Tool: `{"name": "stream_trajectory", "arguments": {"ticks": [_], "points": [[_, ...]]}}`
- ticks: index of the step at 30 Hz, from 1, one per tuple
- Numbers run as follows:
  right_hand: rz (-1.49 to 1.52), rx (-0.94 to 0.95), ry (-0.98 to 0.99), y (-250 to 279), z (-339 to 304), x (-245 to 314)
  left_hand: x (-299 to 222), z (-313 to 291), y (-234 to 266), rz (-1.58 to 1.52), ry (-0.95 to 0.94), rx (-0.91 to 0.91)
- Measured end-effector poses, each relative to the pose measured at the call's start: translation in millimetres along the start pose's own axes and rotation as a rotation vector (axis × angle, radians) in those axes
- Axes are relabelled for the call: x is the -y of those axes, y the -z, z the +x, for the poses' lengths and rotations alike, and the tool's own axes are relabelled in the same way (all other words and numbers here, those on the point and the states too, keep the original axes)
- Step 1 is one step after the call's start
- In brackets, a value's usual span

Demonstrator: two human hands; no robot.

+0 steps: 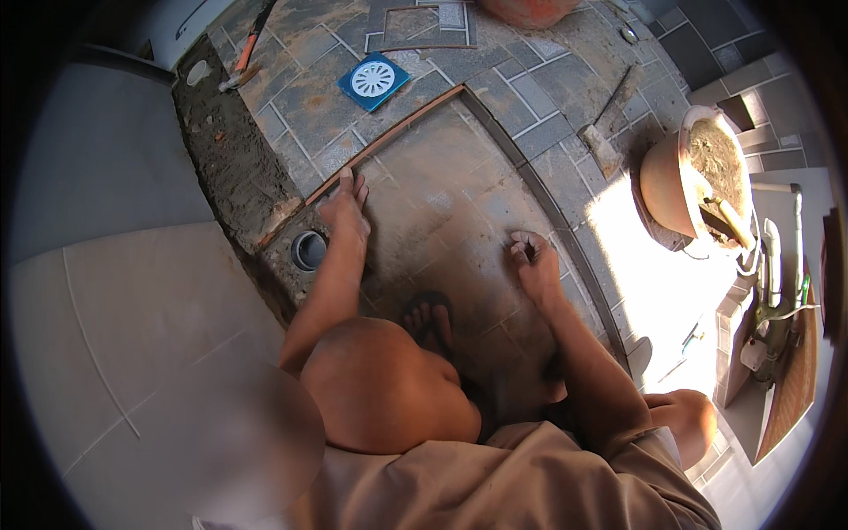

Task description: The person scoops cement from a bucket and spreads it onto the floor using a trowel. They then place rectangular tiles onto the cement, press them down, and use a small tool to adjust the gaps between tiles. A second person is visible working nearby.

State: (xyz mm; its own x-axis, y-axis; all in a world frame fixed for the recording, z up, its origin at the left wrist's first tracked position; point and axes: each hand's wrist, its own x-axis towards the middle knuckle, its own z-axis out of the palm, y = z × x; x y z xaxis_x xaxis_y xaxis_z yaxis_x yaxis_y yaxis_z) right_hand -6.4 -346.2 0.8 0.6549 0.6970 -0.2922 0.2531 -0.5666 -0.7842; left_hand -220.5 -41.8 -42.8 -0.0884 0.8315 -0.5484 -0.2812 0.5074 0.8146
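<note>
**Kid:** Floor tile [442, 203], the big grey one with lines on it. Where is it?

**Helper:** It lies flat on the ground, just right of the round drain pipe [308, 250]. I think the person is pushing it into its spot. It looks like the setting step.

**Kid:** What are the hands doing?

**Helper:** The left hand [346, 208] is flat on the tile's near-left edge, close above the drain pipe, fingers out straight. The right hand [533, 261] is on the tile too, well right of the pipe. Its fingers are curled in, and I cannot tell if they pinch something.

**Kid:** What should come next?

**Helper:** I guess the tile needs a small nudge so its lines match the tiles around it.

**Kid:** Let's count, biggest first!

**Helper:** One big tile. One orange mortar bowl [698, 181], far right of the pipe. One blue drain cover [374, 80], up above the pipe. Two hands. One flip-flop foot [428, 320], below and right of the pipe. One drain pipe.
</note>
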Motion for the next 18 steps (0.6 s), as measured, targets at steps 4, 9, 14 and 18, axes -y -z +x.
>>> {"name": "stream_trajectory", "arguments": {"ticks": [4, 9, 14, 18], "points": [[0.010, 0.024, -0.022, -6, 3, -2, 1, 0, 3, -0.020, 0.002, -0.006], [0.069, 0.017, -0.015, -15, 5, -1, -1, 0, 6, -0.010, -0.035, -0.010], [0.020, 0.091, -0.074, -17, 8, 0, -5, 0, 9, 0.066, -0.070, -0.040], [0.040, 0.115, -0.097, -24, 9, -4, -1, 9, 15, 0.065, -0.069, -0.042]]}}
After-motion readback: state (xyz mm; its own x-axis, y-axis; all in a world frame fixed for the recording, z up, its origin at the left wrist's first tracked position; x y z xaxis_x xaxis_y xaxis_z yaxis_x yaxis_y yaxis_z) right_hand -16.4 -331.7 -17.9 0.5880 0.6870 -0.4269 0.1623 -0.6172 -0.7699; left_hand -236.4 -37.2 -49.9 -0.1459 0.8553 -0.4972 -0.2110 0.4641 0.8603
